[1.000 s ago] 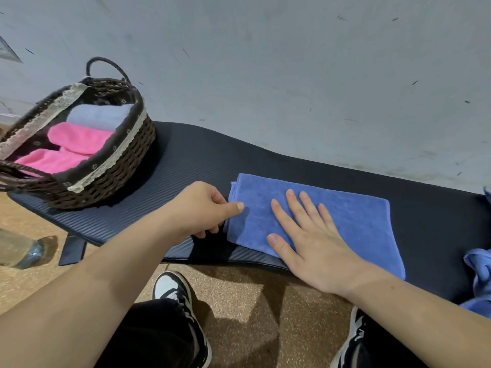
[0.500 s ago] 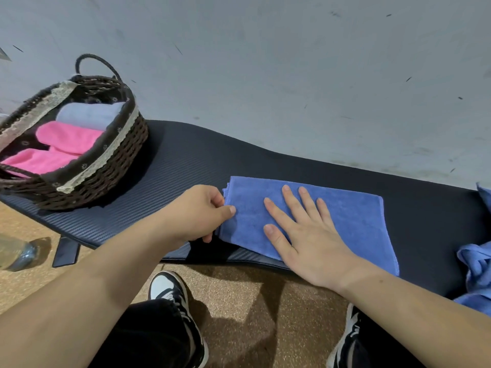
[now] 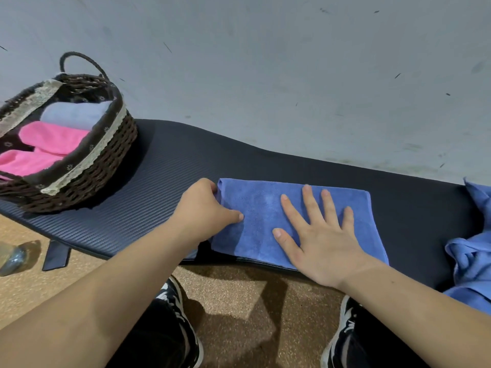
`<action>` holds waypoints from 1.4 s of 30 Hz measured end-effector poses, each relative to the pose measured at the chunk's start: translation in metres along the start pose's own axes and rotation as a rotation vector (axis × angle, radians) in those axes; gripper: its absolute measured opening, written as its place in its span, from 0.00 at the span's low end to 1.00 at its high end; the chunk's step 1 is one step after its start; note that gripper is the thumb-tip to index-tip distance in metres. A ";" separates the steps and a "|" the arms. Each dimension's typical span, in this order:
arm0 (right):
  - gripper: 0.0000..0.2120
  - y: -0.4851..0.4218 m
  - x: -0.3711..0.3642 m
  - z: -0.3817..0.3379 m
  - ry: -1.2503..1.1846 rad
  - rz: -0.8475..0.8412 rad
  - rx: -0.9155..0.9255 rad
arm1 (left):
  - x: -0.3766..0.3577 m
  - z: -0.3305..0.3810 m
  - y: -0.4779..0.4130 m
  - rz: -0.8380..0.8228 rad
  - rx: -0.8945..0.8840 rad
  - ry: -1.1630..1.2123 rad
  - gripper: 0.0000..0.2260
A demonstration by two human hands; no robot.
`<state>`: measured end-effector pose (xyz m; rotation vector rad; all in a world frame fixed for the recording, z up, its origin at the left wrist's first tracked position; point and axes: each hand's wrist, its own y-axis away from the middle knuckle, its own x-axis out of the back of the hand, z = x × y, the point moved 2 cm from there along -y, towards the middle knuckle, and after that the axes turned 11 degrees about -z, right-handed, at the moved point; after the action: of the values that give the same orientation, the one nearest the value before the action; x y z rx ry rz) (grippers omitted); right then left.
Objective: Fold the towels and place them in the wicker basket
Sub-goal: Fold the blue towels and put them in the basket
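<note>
over on the left, the dark brown wicker basket (image 3: 87, 166) sits on the black ribbed bench (image 3: 164, 181), with folded pink towels (image 3: 53, 136) and a pale blue towel (image 3: 77, 114) inside. moving across, the left hand (image 3: 204, 211) pinches the left edge of the folded blue microfibre towel (image 3: 255, 208) at the bench's near edge, while the right hand (image 3: 318, 235) presses flat on it, fingers spread wide. far right, a crumpled blue cloth (image 3: 470, 261) lies on the bench.

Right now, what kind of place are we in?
Probably a plain indoor workroom, not a cosy home: a scuffed grey wall, a speckled tan cork-like floor, and a black ribbed foam mat under the folded blue terry towel.
</note>
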<state>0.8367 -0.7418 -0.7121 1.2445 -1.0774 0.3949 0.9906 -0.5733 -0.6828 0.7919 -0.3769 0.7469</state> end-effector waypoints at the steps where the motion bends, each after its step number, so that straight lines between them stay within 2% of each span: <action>1: 0.33 0.001 -0.001 0.001 -0.011 -0.040 -0.010 | -0.002 0.002 0.000 -0.013 0.011 0.105 0.15; 6: 0.32 -0.005 -0.001 0.001 -0.080 -0.029 0.048 | -0.001 0.007 -0.001 -0.132 0.102 0.475 0.09; 9: 0.31 -0.014 0.011 0.009 -0.165 0.083 0.100 | 0.007 0.003 -0.007 -0.167 0.073 0.387 0.09; 12: 0.29 -0.027 0.031 0.035 -0.195 0.247 0.037 | 0.014 -0.003 -0.012 -0.147 0.035 0.237 0.12; 15: 0.29 -0.034 0.043 0.063 -0.247 0.214 -0.031 | 0.018 -0.002 -0.021 -0.125 -0.006 0.265 0.16; 18: 0.33 -0.035 0.058 0.078 -0.286 0.135 -0.049 | 0.017 0.006 -0.028 -0.129 -0.014 0.337 0.14; 19: 0.31 -0.034 0.063 0.080 -0.278 0.095 -0.061 | 0.018 0.008 -0.030 -0.151 -0.002 0.309 0.14; 22: 0.11 -0.031 0.072 0.083 -0.381 -0.042 -0.045 | 0.022 0.017 -0.028 -0.268 0.006 0.174 0.10; 23: 0.07 -0.029 0.072 0.082 -0.393 -0.074 -0.026 | 0.024 0.020 -0.027 -0.285 -0.013 0.127 0.09; 25: 0.05 -0.028 0.070 0.078 -0.391 -0.072 -0.007 | 0.026 0.027 -0.022 -0.252 -0.081 0.061 0.08; 27: 0.05 -0.026 0.073 0.075 -0.411 0.053 0.009 | 0.031 0.036 -0.018 -0.115 -0.180 -0.001 0.05; 29: 0.06 -0.021 0.080 0.074 -0.493 0.277 0.043 | 0.041 0.044 -0.012 0.068 -0.309 -0.031 0.03; 32: 0.09 -0.001 0.096 0.075 -0.642 0.614 0.129 | 0.060 0.049 0.002 0.272 -0.482 0.023 0.06; 35: 0.12 0.022 0.108 0.071 -0.439 0.752 0.326 | 0.068 0.035 0.015 0.291 -0.586 -0.076 0.11; 37: 0.12 0.025 0.097 0.066 -0.195 0.703 0.419 | 0.063 0.014 0.013 0.221 -0.608 -0.285 0.17; 38: 0.11 0.021 0.086 0.065 -0.101 0.616 0.403 | 0.058 0.002 0.009 0.149 -0.591 -0.423 0.19; 40: 0.10 0.011 0.060 0.062 0.009 0.352 0.296 | 0.046 -0.017 0.004 -0.073 -0.489 -0.628 0.18; 42: 0.15 0.005 0.040 0.057 -0.006 0.120 0.228 | 0.041 -0.026 0.006 -0.223 -0.419 -0.719 0.14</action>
<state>0.8272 -0.8034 -0.6794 1.3852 -1.1390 0.6198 1.0153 -0.5321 -0.6738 0.6665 -1.0352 0.1355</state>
